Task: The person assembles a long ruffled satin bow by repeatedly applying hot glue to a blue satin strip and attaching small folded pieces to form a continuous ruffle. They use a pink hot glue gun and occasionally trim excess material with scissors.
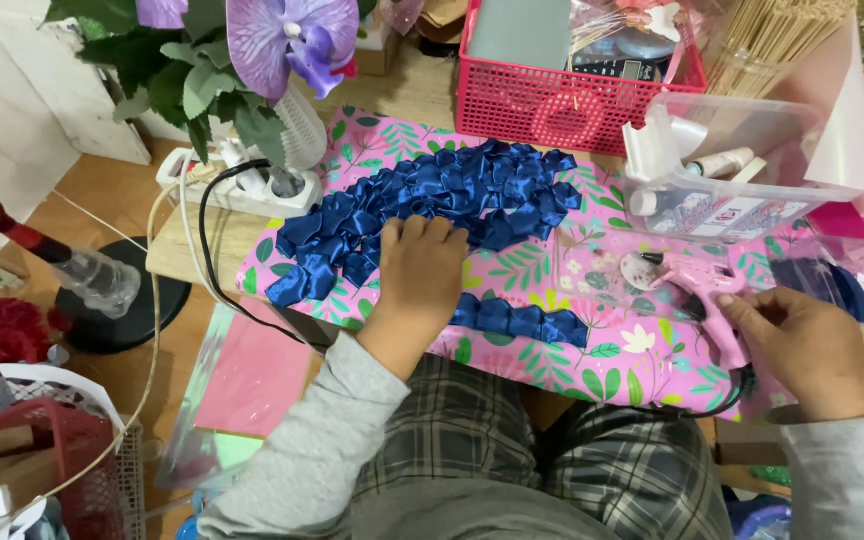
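a small tabletop [592, 370] is covered with a pink sheet printed with leaves and flowers, set in a cluttered craft corner above a wooden floor. a mass of folded blue satin ribbon [432, 200] is spread over the left and middle of the sheet, with one strip trailing toward the near edge. the left hand [419, 280] is laid flat, palm down, on the ribbon; its fingers [422, 232] are extended and pressed onto the fabric, nothing being gripped. a pink glue gun [700, 290] is stood on the right part of the sheet, nozzle pointed left. the right hand [802, 345] is closed around the gun's handle. a red mesh basket [542, 100] and a clear plastic tub [742, 170] are placed behind. a white power strip [242, 185] is positioned at the left, beside a purple orchid [287, 40].
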